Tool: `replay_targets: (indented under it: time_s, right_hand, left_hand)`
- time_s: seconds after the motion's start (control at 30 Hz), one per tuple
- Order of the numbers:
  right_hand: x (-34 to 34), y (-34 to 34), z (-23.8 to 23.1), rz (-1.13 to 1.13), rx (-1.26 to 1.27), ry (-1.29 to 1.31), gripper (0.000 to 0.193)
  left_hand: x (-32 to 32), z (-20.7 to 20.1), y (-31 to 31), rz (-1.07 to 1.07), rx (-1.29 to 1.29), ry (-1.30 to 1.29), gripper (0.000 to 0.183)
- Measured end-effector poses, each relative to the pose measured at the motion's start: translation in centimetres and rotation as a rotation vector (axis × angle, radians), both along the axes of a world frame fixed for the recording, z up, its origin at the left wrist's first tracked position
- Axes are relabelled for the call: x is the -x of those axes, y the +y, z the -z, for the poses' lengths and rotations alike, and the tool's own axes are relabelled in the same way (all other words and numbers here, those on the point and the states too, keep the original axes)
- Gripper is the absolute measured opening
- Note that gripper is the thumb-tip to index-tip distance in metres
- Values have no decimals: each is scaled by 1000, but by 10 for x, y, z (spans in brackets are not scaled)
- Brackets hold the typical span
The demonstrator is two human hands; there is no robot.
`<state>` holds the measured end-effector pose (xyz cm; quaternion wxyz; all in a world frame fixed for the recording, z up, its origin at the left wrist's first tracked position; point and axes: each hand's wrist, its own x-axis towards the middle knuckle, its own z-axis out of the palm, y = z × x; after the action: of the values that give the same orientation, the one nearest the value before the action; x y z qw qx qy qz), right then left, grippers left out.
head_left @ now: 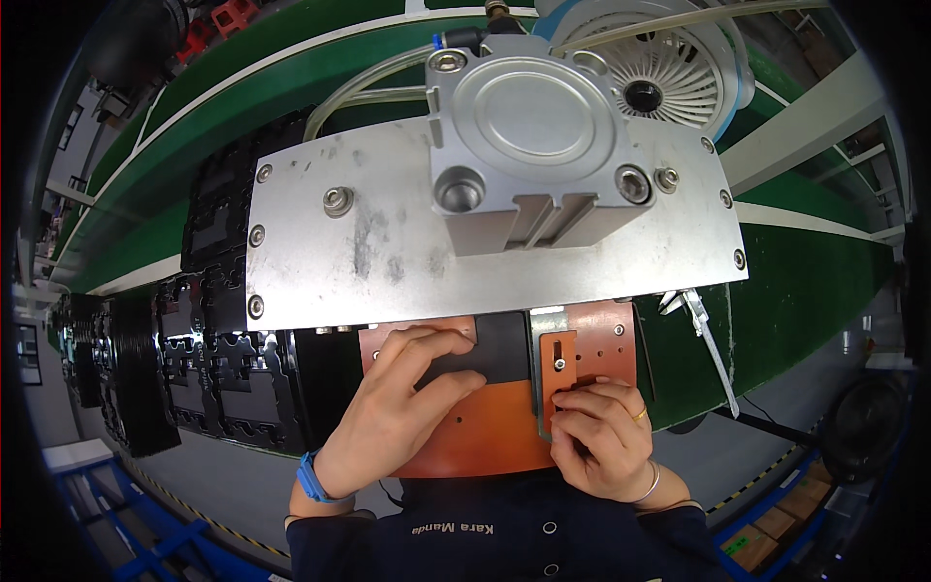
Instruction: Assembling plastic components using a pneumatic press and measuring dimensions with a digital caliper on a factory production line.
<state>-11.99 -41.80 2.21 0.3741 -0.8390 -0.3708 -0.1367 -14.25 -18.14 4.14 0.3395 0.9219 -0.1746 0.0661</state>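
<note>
A black flat piece [502, 347] lies on the orange base plate [475, 436], its far end running under a metal press. At its left side is my left hand [402, 388], thumb and fingers apart, fingertips resting on or just over the black surface. A small orange slotted bracket [558, 344] with a screw sits right of the black piece, on a greenish strip. My right hand [606, 432] curls its fingers at the bracket's near end. Whatever lies between those fingertips and thumb is hidden.
Over the work stands a silver press plate [388, 233] carrying a pneumatic cylinder [529, 126]. Black moulded trays [233, 378] are stacked at left. A caliper [713, 349] lies on the green table [795, 291] at right. A white-and-blue fan [669, 78] stands behind.
</note>
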Motion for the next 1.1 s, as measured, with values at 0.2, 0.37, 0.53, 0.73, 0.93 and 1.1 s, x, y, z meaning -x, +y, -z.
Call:
replay_targets:
  time_s: [0.2, 0.37, 0.53, 0.73, 0.93, 1.1]
  right_hand:
    - [0, 0, 1, -1, -1, -4, 23]
    - [0, -1, 2, -1, -4, -2, 23]
    - [1, -1, 1, 0, 2, -4, 24]
    - [0, 0, 1, 7, 10, -6, 23]
    - [0, 0, 1, -3, 21, -27, 20]
    - [0, 1, 2, -4, 16, -31, 21]
  left_hand:
    - [0, 0, 1, 7, 5, 3, 25]
    - [1, 0, 2, 18, 1, 13, 27]
    - [0, 1, 2, 23, 3, 9, 29]
    - [1, 1, 2, 13, -6, 10, 29]
    - [0, 2, 2, 20, 18, 4, 28]
    - [1, 2, 2, 26, 20, 2, 28]
